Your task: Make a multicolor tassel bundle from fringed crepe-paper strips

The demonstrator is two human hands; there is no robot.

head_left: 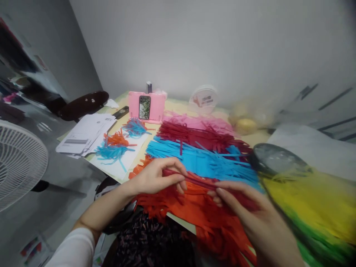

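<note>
My left hand pinches one end of a dark red rolled strip of fringed paper. Farther along the same strip, my right hand grips it between thumb and fingers, and loose red fringe shows behind that hand. Beneath both hands lies orange fringed paper, spilling over the table's front edge. Beyond it are bands of blue fringed paper, dark red fringed paper and pink fringed paper. Finished-looking blue tassels and an orange tassel rest to the left on white paper.
A stack of printed papers sits at the table's left. At the back stand a pink case with a phone and a round clear tub. On the right are a dark bowl and yellow fringed paper. A white fan stands left.
</note>
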